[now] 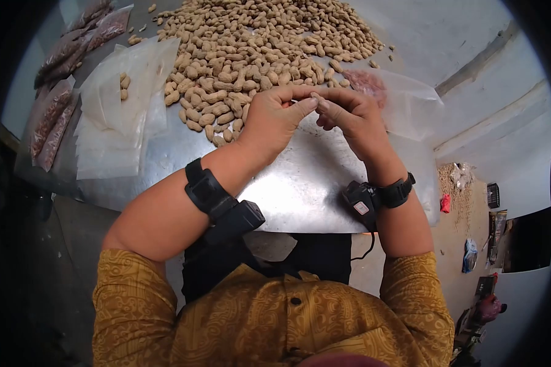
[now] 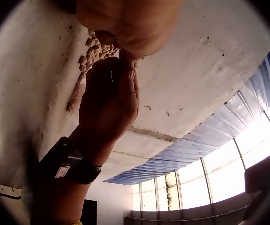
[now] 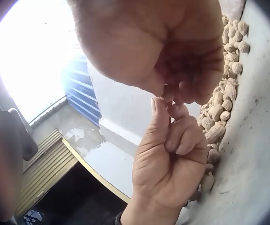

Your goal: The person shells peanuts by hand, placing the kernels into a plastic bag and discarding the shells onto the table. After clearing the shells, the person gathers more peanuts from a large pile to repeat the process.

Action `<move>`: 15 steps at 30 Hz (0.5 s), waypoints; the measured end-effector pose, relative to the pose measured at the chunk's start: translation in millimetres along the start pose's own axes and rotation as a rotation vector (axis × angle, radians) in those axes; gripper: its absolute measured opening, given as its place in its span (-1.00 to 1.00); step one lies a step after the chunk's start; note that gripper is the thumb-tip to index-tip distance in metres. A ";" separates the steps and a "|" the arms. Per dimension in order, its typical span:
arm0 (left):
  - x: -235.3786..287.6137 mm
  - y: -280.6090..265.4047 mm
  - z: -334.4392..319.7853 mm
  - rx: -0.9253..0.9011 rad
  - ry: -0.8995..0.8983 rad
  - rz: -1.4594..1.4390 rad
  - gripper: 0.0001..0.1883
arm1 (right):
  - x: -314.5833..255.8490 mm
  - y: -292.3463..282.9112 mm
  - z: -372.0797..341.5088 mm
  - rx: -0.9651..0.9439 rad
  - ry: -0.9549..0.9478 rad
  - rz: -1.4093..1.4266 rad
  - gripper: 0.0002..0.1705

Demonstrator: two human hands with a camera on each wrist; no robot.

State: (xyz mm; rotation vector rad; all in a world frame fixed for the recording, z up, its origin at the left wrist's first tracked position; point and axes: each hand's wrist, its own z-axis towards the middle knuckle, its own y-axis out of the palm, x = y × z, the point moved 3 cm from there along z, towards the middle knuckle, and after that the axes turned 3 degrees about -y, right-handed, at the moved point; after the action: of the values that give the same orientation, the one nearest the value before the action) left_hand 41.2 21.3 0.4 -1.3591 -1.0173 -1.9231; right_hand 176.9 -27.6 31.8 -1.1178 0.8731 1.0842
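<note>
Both hands meet fingertip to fingertip above the metal table (image 1: 288, 202), near the front of a large heap of unshelled peanuts (image 1: 245, 43). The left hand (image 1: 269, 119) and the right hand (image 1: 361, 125) have curled fingers, thumbs almost touching. Between the thumb and fingers of the left hand (image 3: 170, 164), the right wrist view shows a tiny bit of something, apparently peanut, mostly hidden by the fingers. The right hand (image 3: 158, 47) pinches at the same spot from above. In the left wrist view the right hand (image 2: 107, 101) is dark and its fingertips are covered.
Clear empty bags (image 1: 113, 116) lie on the left with a few peanuts on top. Filled bags of reddish kernels (image 1: 52, 119) lie beyond them at the far left. Right of the heap is an open clear bag (image 1: 410, 107) with reddish kernels (image 1: 367, 85) by its left end.
</note>
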 end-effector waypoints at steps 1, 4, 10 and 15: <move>0.8 0.7 -0.9 -0.003 0.008 -0.001 -0.70 | 0.9 -0.2 -0.5 0.019 0.001 -0.002 -0.73; 5.8 5.4 -3.1 -0.013 -0.032 -0.072 -0.73 | 4.0 -0.8 -3.6 0.076 -0.036 -0.079 -0.76; -4.2 6.4 -2.3 0.044 -0.049 -0.143 -0.80 | 2.7 3.2 -7.8 0.155 -0.117 -0.181 -0.78; -6.7 5.2 -3.1 0.073 -0.067 -0.187 -0.82 | 10.0 2.3 -3.3 0.147 0.025 0.150 -0.78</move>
State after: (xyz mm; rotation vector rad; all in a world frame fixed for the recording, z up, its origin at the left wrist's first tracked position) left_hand 45.9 16.0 -5.2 -1.3352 -1.2746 -1.9640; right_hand 177.2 -28.4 21.0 -0.9568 1.0529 1.1111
